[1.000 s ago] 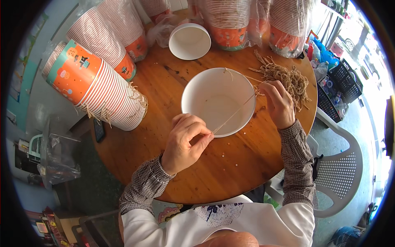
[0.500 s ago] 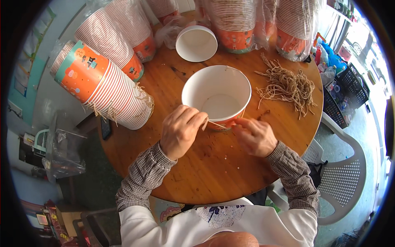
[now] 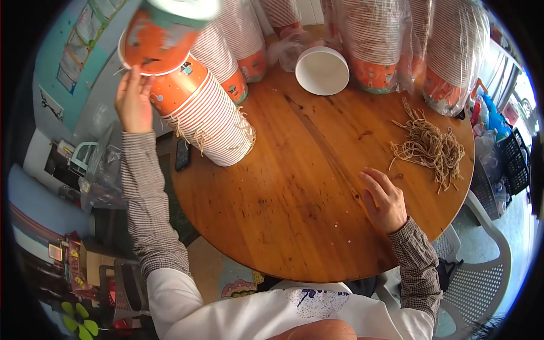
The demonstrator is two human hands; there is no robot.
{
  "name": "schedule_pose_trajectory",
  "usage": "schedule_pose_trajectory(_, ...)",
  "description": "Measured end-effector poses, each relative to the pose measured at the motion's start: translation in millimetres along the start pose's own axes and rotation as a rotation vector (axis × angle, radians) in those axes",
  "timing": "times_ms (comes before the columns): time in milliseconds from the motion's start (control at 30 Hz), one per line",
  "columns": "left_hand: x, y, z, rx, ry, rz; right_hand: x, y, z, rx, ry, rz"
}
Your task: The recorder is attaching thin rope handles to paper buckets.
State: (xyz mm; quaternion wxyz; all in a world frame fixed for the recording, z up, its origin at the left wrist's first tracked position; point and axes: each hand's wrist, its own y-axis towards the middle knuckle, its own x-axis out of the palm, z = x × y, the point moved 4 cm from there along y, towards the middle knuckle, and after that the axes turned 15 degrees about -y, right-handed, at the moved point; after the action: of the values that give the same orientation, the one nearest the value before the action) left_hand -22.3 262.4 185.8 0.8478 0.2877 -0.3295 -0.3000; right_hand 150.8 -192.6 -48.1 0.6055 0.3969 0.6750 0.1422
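Observation:
My left hand (image 3: 136, 107) grips the rim of an orange and green paper tub (image 3: 161, 42), which is upside down and blurred by motion. Its rim is at the upper end of a tall stack of nested paper tubs (image 3: 198, 99). Short bits of twine (image 3: 195, 136) stick out between the rims of that stack. Over the right part of the table, my right hand (image 3: 386, 201) is empty with its fingers apart. Not far from it lies a loose heap of brown twine (image 3: 433, 147).
A single white-lined tub (image 3: 322, 71) sits toward the back of the round wooden table (image 3: 294, 226). Plastic-wrapped tub stacks (image 3: 374, 45) line the far edge. A dark phone (image 3: 182, 154) lies by the left edge; a white chair (image 3: 481, 266) stands at right.
The tub from the table's middle is now up at the left stack in my left hand. My right hand has let go of the twine and opened. The view has shifted left.

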Motion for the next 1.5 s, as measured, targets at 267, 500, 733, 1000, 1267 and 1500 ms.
schedule_pose_trajectory(267, -77, 16, -14, -0.441, -0.12, 0.287, 1, -1, -4, -0.05, 0.006, -0.006)
schedule_pose_trajectory(500, -41, -60, -1, -0.226, 0.275, 0.133, 3, -3, -2, -0.042, -0.011, -0.034)
schedule_pose_trajectory(733, 23, 4, 47, 0.7, 1.01, -0.227, 11, -6, -1, -0.045, -0.008, -0.071)
schedule_pose_trajectory(1000, 3, 6, 4, 0.751, 1.037, -0.266, 7, -2, 4, 0.013, 0.005, -0.062)
schedule_pose_trajectory(1267, 104, -99, -121, 0.561, 0.672, -0.712, 53, 59, 60, 0.135, 0.03, -0.085)
schedule_pose_trajectory(1500, 96, -120, -346, -0.034, 0.735, -0.415, 182, 105, 149, 0.572, 0.381, 0.061)
